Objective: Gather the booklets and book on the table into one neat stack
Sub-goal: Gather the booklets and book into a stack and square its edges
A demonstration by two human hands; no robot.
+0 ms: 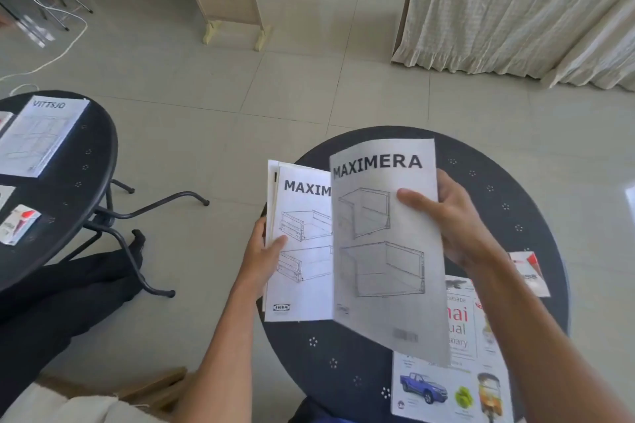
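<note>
head view, reading left to right: on the far left a second round black metal table point(92, 154) carries a white vittsjö assembly booklet point(41, 136) and a small red-and-white leaflet point(19, 223), well apart from the work. nearer centre, the left hand point(263, 257) is closed on a thin sheaf of white maximera booklets point(302, 244), thumb on the cover, fingers behind, held up above the near round black perforated table point(343, 354). just right of it, the right hand point(453, 227) pinches another white maximera booklet point(385, 240) by its right edge, its left edge overlapping the sheaf. below and right, a white thai dictionary book point(458, 323) lies flat on the table, and a glossy booklet with a blue pickup truck on it point(433, 391) lies at the near edge, partly under the raised booklet in this view. another red-and-white leaflet point(529, 271) sits beyond the right forearm. judging from this, the risk is in merging the two handfuls in mid-air: the floppy single booklet could buckle or slide off-square, and the loose sheaf could fan out or slip to the floor. the truck booklet, close to the rim, could be swept off by a forearm.
</note>
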